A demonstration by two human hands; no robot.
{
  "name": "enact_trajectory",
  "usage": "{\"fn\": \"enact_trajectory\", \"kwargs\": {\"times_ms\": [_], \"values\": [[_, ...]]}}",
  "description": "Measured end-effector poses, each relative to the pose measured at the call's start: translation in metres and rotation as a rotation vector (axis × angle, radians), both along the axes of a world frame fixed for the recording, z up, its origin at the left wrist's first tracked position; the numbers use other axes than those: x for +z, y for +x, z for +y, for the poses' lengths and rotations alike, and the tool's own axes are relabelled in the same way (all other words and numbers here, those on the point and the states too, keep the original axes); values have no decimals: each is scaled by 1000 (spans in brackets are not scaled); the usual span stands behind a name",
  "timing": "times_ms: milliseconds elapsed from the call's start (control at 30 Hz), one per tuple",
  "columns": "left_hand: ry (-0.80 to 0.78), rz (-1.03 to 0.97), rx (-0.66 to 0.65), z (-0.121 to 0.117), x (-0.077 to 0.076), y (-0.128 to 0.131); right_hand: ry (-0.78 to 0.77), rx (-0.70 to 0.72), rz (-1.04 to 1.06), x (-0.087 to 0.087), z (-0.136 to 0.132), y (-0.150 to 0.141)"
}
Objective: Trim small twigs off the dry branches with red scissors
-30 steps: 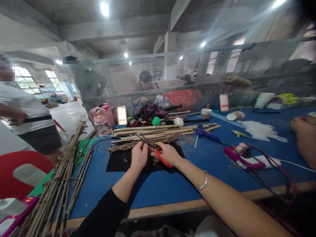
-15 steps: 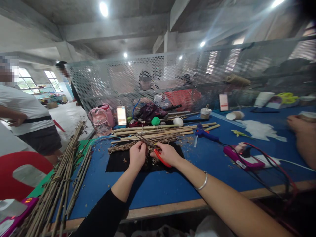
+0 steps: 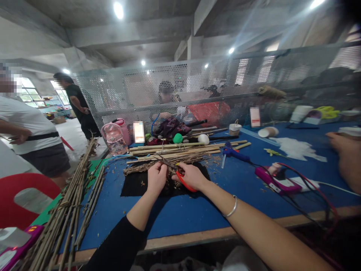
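My right hand (image 3: 191,176) is closed around the red handles of a pair of scissors (image 3: 184,182), whose blades point up and left past my left hand. My left hand (image 3: 156,177) is closed in a pinch beside the blades; what its fingers hold is too small to make out. Beneath both hands lies a black cloth (image 3: 131,187) with dry plant bits scattered on it. A bundle of dry twigs (image 3: 138,168) rests along the cloth's far edge. Just beyond it lie several pale bamboo sticks (image 3: 180,151).
Long dry stalks (image 3: 66,203) lean over the table's left side. To the right are a blue glue gun (image 3: 235,153) and a purple power strip (image 3: 278,180) with cables. A pink bag (image 3: 115,137) stands at the back left. Another person's hand (image 3: 340,146) is at the far right.
My hands and the scissors are almost unmoved. At the back left, a person in dark clothes has stepped further left into view. The other person's hand at far right has shifted slightly.
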State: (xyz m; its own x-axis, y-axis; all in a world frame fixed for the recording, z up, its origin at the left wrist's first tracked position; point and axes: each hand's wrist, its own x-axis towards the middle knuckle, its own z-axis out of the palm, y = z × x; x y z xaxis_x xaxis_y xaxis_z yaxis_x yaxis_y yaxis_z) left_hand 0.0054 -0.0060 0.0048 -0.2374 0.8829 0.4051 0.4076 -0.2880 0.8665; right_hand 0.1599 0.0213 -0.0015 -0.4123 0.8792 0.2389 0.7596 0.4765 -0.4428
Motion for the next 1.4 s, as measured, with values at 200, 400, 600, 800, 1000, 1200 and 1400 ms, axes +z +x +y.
{"fn": "enact_trajectory", "kwargs": {"times_ms": [200, 400, 600, 800, 1000, 1200, 1400], "values": [[38, -37, -26, 5, -9, -1, -22, 38, 55, -6, 3, 0], [84, 17, -20, 2, -7, -1, -91, 95, 94, -9, 7, 3], [51, -1, -14, 2, -5, -1, -61, 62, 42, -7, 6, 4], [7, -111, -85, 3, -5, 3, 23, 93, 112, -8, 5, 0], [-29, -287, -197, 1, -2, 7, 36, 112, 168, -6, 2, -2], [14, -194, -142, 0, 0, 5, -16, 61, 140, -3, -1, -2], [33, -139, -121, 2, -3, 3, 12, 14, 96, -4, -1, -3]]}}
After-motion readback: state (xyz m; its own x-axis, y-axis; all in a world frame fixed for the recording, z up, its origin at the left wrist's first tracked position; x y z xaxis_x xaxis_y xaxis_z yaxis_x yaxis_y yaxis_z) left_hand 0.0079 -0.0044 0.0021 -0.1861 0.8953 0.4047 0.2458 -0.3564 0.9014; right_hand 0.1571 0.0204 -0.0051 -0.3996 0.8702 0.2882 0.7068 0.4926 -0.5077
